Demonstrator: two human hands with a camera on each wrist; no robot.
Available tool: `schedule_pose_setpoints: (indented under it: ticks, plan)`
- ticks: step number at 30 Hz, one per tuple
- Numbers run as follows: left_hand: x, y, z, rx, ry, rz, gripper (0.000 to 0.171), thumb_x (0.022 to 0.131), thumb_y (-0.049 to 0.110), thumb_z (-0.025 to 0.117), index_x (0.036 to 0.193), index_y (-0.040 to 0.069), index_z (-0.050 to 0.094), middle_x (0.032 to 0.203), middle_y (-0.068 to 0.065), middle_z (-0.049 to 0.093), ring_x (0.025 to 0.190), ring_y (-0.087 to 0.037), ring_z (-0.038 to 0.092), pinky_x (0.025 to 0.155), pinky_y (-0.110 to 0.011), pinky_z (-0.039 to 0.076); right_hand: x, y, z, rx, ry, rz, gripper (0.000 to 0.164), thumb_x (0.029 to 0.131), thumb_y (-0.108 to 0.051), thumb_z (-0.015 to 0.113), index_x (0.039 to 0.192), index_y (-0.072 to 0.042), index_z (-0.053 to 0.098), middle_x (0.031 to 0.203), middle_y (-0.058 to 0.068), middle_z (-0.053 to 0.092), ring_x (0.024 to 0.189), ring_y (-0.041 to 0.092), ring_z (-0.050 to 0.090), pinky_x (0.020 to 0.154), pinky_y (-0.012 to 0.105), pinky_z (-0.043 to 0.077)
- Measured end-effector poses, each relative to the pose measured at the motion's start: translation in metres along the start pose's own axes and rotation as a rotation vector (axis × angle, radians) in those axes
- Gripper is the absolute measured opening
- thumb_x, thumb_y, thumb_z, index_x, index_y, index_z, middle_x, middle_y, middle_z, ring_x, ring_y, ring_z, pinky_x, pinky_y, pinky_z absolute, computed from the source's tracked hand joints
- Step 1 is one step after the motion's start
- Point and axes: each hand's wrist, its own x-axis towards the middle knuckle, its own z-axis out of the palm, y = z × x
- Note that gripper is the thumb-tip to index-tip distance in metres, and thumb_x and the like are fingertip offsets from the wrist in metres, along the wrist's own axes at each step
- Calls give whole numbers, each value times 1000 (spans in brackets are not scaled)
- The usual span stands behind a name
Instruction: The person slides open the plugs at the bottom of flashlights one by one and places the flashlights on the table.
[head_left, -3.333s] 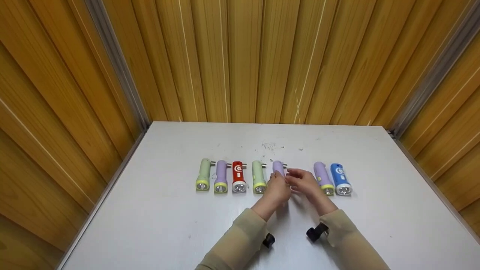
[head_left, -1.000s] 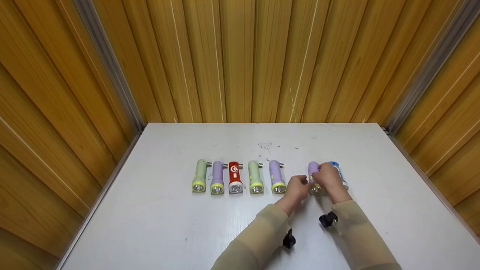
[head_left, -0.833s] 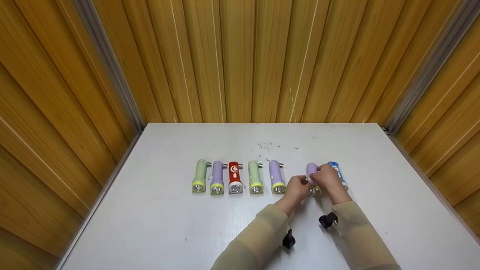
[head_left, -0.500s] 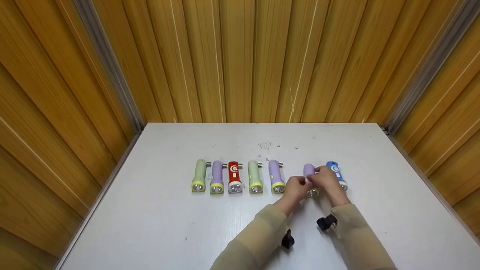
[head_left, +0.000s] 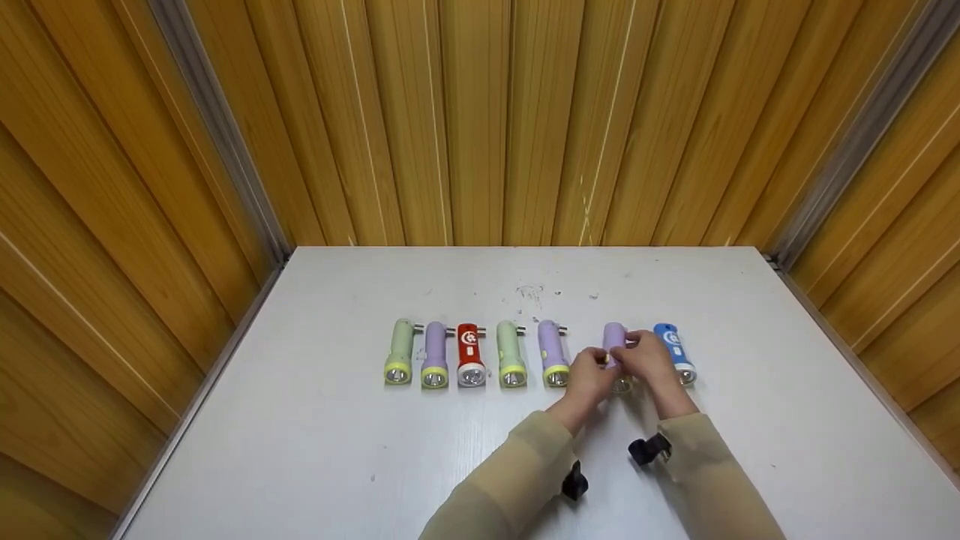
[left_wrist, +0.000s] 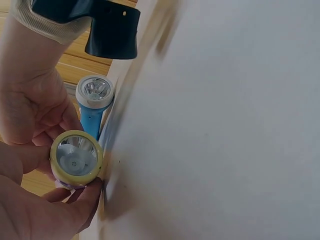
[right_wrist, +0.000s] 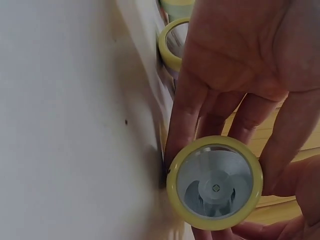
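Lying with its lens toward me, a purple flashlight [head_left: 614, 338] with a yellow rim is held by both hands. My left hand [head_left: 589, 381] grips it from the left near the head. On the other side my right hand [head_left: 651, 362] pinches the barrel, thumb and fingers around it. The left wrist view shows the yellow-rimmed lens [left_wrist: 76, 159] between the two hands, close to the tabletop. In the right wrist view that lens [right_wrist: 215, 182] faces the camera, and fingers hide most of the barrel. A blue flashlight [head_left: 671, 349] lies just right of my right hand.
Left of my hands several flashlights lie in a row: green [head_left: 401, 351], purple [head_left: 436, 352], red [head_left: 469, 352], another green [head_left: 510, 352] and another purple [head_left: 553, 351]. The white table [head_left: 300, 450] meets wood-patterned walls [head_left: 480, 127] at its back.
My hands moved right from the fifth flashlight to the purple one beside the blue. That purple flashlight has since shifted left, widening its gap from the blue one.
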Motion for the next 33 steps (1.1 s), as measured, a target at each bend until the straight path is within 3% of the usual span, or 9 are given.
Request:
schedule_pose_setpoints:
  ticks: [8, 18, 23, 29, 33]
  plan:
    - [3, 7, -7, 19, 36, 8, 28, 87, 16, 75, 107, 0, 68, 102, -12, 73, 92, -18, 66, 86, -27, 55, -7, -12, -1, 93, 11, -8, 62, 98, -18, 62, 144, 17, 41, 141, 41, 51, 130, 52, 55, 105, 52, 53]
    - [5, 13, -25, -31, 4, -34, 33, 88, 18, 76, 114, 1, 67, 111, -11, 71, 105, -22, 66, 93, -29, 54, -11, -25, 3, 190, 22, 1, 63, 100, -18, 63, 150, 12, 38, 147, 37, 49, 134, 49, 53, 107, 50, 52]
    - [3, 13, -35, -46, 9, -34, 33, 86, 17, 76, 115, 2, 67, 112, -10, 72, 100, -17, 65, 89, -26, 54, -14, -31, 8, 226, 24, -2, 63, 100, -20, 64, 151, 8, 40, 148, 34, 49, 136, 47, 52, 109, 49, 52]
    - [2, 12, -48, -142, 1, -22, 35, 86, 13, 76, 117, -1, 67, 114, -14, 71, 93, -13, 64, 82, -22, 55, -15, -37, 14, 260, 41, -8, 64, 99, -24, 67, 151, 3, 42, 149, 30, 50, 135, 44, 54, 109, 47, 52]
    - [-1, 10, -57, -196, -6, -7, 36, 87, 11, 76, 118, -4, 66, 117, -18, 71, 94, -15, 66, 81, -23, 57, -17, -40, 20, 295, 75, -41, 62, 97, -24, 70, 148, 2, 48, 145, 29, 54, 128, 41, 60, 100, 37, 58]
